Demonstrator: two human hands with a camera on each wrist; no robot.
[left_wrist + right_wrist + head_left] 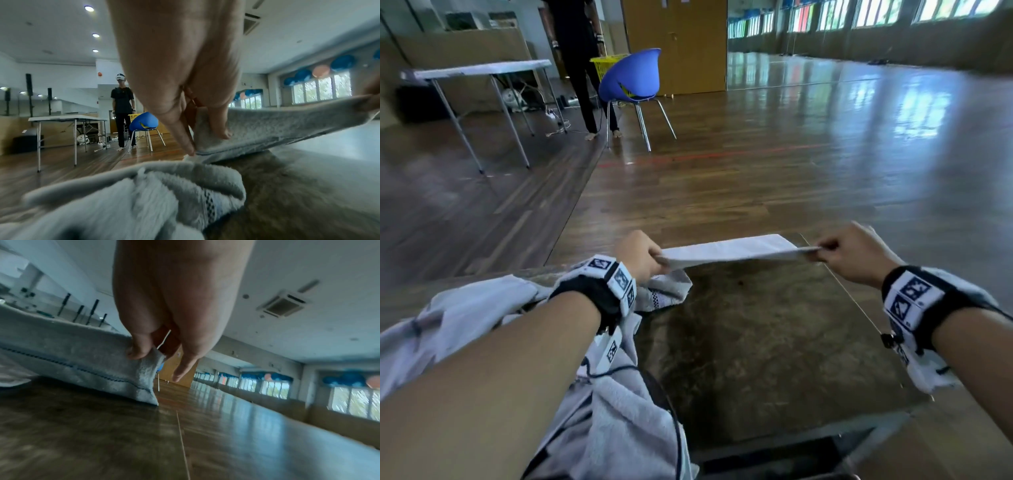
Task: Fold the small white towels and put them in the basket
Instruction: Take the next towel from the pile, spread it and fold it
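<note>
One small white towel (736, 251) hangs stretched at lower centre of the head view, held just above a dark table (767, 342). The left hand (640, 255) pinches its left end, the right hand (854, 255) pinches its right end. More white towels (616, 394) lie heaped at lower left. A blue chair (631, 77) stands upper left, a yellow basket (604, 65) behind it.

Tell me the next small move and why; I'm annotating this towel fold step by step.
Probably lower the stretched white towel flat onto the dark table to fold again: the left hand and right hand each pinch an end, holding it taut just above the surface, beside the unfolded towel pile.
</note>
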